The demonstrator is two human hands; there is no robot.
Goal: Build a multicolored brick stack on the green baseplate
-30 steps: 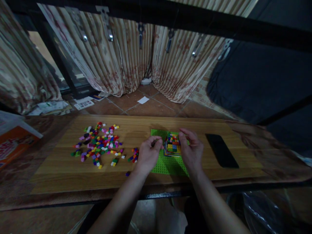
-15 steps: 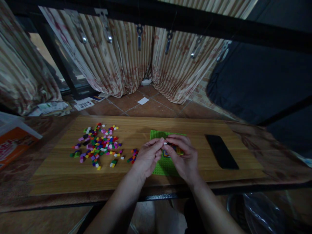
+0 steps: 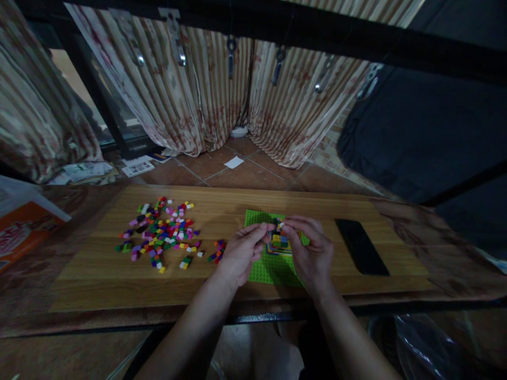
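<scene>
Over a green studded baseplate [image 3: 273, 272] both my hands are held close together. My right hand [image 3: 315, 250] pinches a small white toy brick [image 3: 281, 225] between thumb and fingertips. My left hand [image 3: 246, 252] is closed, its thumb pressed on the index finger; what it holds, if anything, is too small to make out. Below the fingers, a low stack of yellow, blue and green bricks [image 3: 279, 243] stands on the baseplate, partly hidden by my right hand. A few dark bricks show behind the fingertips.
A wide spread of loose coloured bricks [image 3: 166, 232] covers the left of the wooden board [image 3: 119, 293]. A smaller cluster [image 3: 217, 251] lies beside my left hand. A black phone-like slab [image 3: 361, 247] lies at right. An orange-and-white box [image 3: 27, 227] stands at far left.
My right hand has moved slightly right, away from my left fingertips, with the white brick in it. More of the brick stack shows between the hands.
</scene>
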